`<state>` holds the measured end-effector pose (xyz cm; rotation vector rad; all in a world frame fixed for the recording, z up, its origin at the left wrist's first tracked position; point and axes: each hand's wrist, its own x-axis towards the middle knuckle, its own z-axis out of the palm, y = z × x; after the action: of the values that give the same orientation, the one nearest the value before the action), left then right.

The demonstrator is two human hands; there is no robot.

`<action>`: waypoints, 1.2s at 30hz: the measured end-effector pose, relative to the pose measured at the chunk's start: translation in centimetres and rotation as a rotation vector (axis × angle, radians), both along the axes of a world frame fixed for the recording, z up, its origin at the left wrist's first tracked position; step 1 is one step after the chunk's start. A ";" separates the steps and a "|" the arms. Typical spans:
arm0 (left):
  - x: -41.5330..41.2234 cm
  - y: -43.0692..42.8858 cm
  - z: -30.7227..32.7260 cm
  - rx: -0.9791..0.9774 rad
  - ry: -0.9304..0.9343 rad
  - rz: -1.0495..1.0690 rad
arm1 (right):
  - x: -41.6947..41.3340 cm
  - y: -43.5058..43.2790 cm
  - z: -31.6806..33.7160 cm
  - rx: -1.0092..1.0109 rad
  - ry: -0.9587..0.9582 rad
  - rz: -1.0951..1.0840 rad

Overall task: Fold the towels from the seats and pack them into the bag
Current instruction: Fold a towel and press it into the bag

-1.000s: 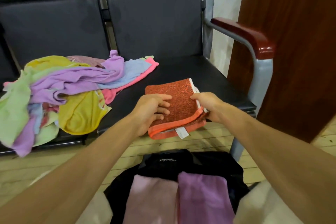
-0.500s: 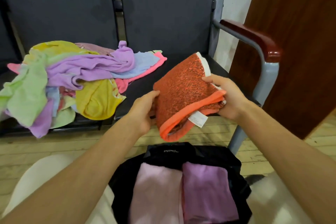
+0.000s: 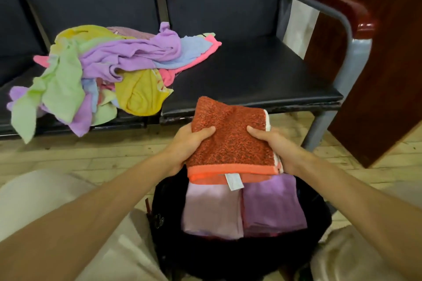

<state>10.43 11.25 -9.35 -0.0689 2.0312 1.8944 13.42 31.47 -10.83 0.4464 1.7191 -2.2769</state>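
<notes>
Folded orange towel (image 3: 230, 141) above open black bag (image 3: 228, 255); loose towel pile (image 3: 102, 75) on seat.

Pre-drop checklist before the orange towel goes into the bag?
1. Grip: left hand and right hand both hold the folded orange towel, thumbs on top: ok.
2. Fold intact, edges stacked: ok.
3. Towel above the black bag opening: ok.
4. Bag open: ok.
5. Room left: pale pink towel and purple towel already fill the visible layer; depth cannot tell.
6. Pile of unfolded towels on the seat is apart from the drop path: ok.
</notes>
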 end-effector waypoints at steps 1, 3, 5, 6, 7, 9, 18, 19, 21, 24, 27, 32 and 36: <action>-0.1 -0.2 -0.9 -0.034 -0.005 0.020 | 0.0 -0.3 -1.1 0.027 0.010 -0.022; -0.5 -0.3 -3.0 -0.116 0.001 0.097 | -0.2 -1.0 -3.4 0.126 0.060 -0.076; -0.6 -0.4 -5.1 -0.183 -0.018 0.161 | -0.4 -1.7 -6.0 0.290 0.109 -0.119; -0.6 -0.5 -6.3 -0.226 -0.036 0.161 | -0.5 -2.1 -7.3 0.369 0.128 -0.119; -0.5 -0.8 -7.4 -0.271 -0.050 0.142 | -0.4 -2.5 -8.5 0.446 0.139 -0.120; -0.1 -1.5 -9.9 -0.310 -0.068 0.094 | -0.1 -3.1 -10.8 0.541 0.149 -0.116; -0.3 -2.4 -19.7 -0.459 -0.187 -0.012 | 0.2 -4.2 -18.8 0.649 -0.116 -0.110; -0.4 -2.4 -20.4 -0.475 -0.219 -0.016 | 0.2 -4.5 -19.6 0.655 -0.156 -0.110; -0.8 -2.5 -21.7 -0.497 -0.283 0.043 | 0.3 -5.0 -21.1 0.650 -0.244 -0.120; -1.6 -2.8 -23.3 -0.430 -0.381 0.160 | 0.5 -5.9 -22.7 0.658 -0.381 -0.136; -1.8 -2.8 -24.5 -0.450 -0.418 0.162 | -0.1 -6.2 -24.1 0.695 -0.429 -0.126; -2.7 -2.1 -25.2 -0.457 -0.499 0.179 | -1.0 -5.8 -24.9 0.711 -0.472 -0.039; -2.9 -1.5 -23.9 -0.473 -0.556 0.102 | -1.5 -4.8 -24.0 0.669 -0.512 0.048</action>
<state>7.49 9.72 -33.28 -0.7405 2.0330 1.2108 11.89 26.65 -34.80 0.9949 2.1034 -1.3228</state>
